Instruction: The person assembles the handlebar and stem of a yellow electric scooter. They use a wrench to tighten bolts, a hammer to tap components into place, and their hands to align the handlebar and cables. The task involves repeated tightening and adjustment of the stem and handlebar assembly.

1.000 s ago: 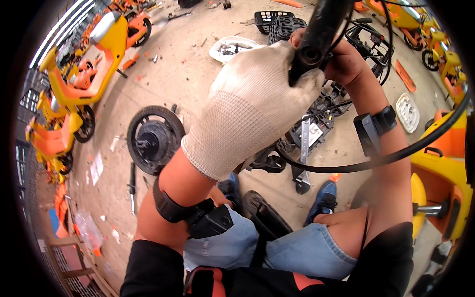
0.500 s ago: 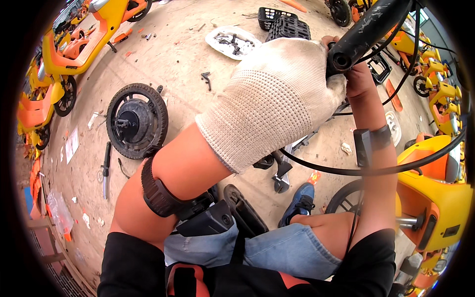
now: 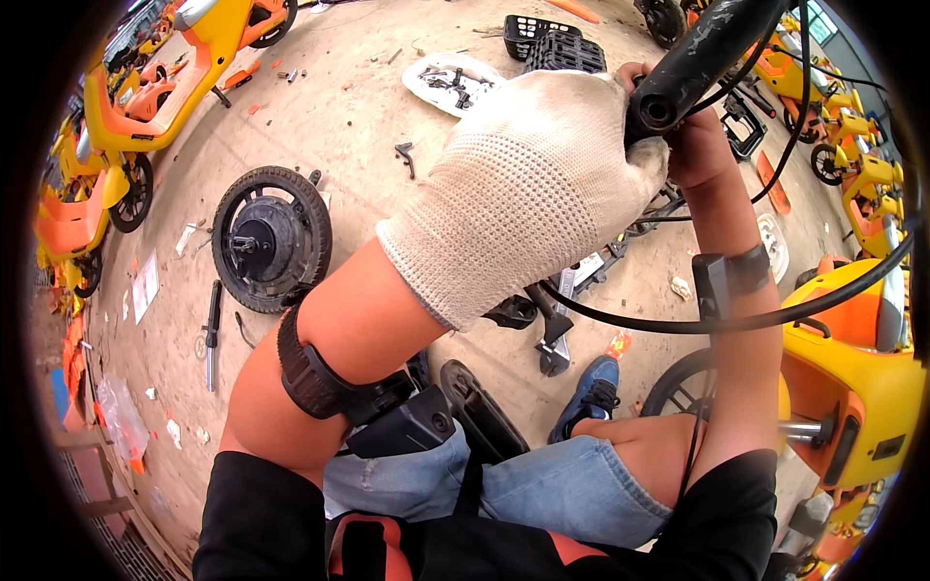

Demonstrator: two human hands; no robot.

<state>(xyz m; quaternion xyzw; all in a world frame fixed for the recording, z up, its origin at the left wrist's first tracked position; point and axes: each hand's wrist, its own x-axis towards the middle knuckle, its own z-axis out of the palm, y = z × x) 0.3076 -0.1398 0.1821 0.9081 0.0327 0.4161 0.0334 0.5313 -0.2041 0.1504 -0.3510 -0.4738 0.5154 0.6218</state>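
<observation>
A scuffed black metal tube (image 3: 712, 60), hollow at its near end, slants down from the upper right with black cables beside it. It looks like part of a scooter's handlebar. My left hand (image 3: 542, 174), in a knitted white glove, is closed round the tube's lower end; the glove hides most of its fingers. On the tube's far side my bare right hand (image 3: 699, 150) is curled close against it. The tube covers its fingers, so what they grip cannot be made out. A thick black cable (image 3: 678, 326) loops below both hands and across my right forearm.
A hub-motor wheel (image 3: 271, 239) lies on the floor at left, near a shock absorber (image 3: 212, 334). Beyond are a white tray (image 3: 417, 87) of small parts and black baskets (image 3: 567, 50). Yellow scooters (image 3: 857, 387) stand along both sides. Metal parts (image 3: 554, 339) lie by my shoe (image 3: 588, 399).
Both hands and the tube's end have shifted slightly left. The cable loop has risen a little. Both hands stay at the tube.
</observation>
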